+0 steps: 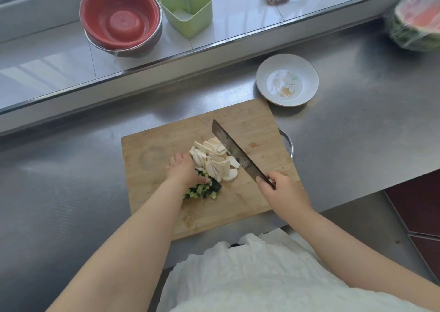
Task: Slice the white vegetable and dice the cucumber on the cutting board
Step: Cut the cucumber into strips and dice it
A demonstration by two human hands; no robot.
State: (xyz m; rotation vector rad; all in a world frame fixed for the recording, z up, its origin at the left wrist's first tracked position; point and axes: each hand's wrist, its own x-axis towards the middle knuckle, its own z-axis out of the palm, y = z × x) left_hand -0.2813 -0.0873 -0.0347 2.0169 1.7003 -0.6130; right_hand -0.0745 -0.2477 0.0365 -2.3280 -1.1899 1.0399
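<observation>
A wooden cutting board (250,126) lies on the steel counter. In its middle sits a heap of white vegetable slices (214,159), with a pile of diced cucumber (204,190) just in front of it. My left hand (182,169) rests on the left side of both piles, fingers cupped against them and partly hiding the cucumber. My right hand (278,188) grips the handle of a cleaver (234,148), whose blade stands on edge against the right side of the white slices.
An empty white plate (287,81) sits just beyond the board's far right corner. On the raised ledge behind are stacked red bowls (120,19), a green container (187,10) and a plastic bag. A wrapped cut watermelon (416,21) is at far right.
</observation>
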